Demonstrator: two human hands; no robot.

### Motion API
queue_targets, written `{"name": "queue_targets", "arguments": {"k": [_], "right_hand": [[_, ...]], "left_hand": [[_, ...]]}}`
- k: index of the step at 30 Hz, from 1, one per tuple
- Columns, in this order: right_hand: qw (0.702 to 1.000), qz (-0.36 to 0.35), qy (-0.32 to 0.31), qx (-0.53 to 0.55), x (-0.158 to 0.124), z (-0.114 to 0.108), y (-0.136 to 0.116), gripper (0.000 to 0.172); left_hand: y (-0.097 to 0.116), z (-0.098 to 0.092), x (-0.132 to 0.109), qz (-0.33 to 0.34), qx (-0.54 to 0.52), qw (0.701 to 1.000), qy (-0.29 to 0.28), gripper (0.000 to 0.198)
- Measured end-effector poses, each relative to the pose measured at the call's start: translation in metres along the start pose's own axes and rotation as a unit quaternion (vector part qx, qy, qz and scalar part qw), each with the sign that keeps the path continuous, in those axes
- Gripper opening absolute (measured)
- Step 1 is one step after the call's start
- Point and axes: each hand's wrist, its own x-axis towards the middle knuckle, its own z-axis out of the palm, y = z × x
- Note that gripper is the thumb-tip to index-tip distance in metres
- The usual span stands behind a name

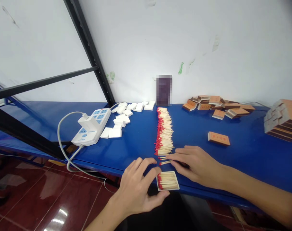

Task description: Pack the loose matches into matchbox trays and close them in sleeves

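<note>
My left hand [137, 186] is closed round a small white matchbox tray [177, 180] at the table's front edge, thumb below it and fingertips at its upper left corner. Inside lie several red-headed matches [168, 181], heads to the left. Just above the tray, my right hand [200, 166] pinches the plain end of a match [165, 163] between thumb and forefinger. Another match [162, 158] lies beside it under the forefinger. Beyond the fingertips, a long row of matches [165, 131] runs back toward the wall, all heads facing left.
White trays [120, 120] lie scattered at the left, near a power strip [92, 126] with a cable. Orange matchbox sleeves [214, 100] are heaped at the back right. One sleeve [218, 138] lies alone, and a stacked block of boxes [284, 120] stands far right.
</note>
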Motion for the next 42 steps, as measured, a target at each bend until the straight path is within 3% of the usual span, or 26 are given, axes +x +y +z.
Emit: {"name": "queue_targets", "arguments": {"k": [42], "right_hand": [[1.000, -0.024, 0.018, -0.006, -0.0034, -0.0036, 0.0000, 0.025]], "left_hand": [[-0.0007, -0.0021, 0.0025, 0.007, 0.005, 1.000, -0.010, 0.034]]}}
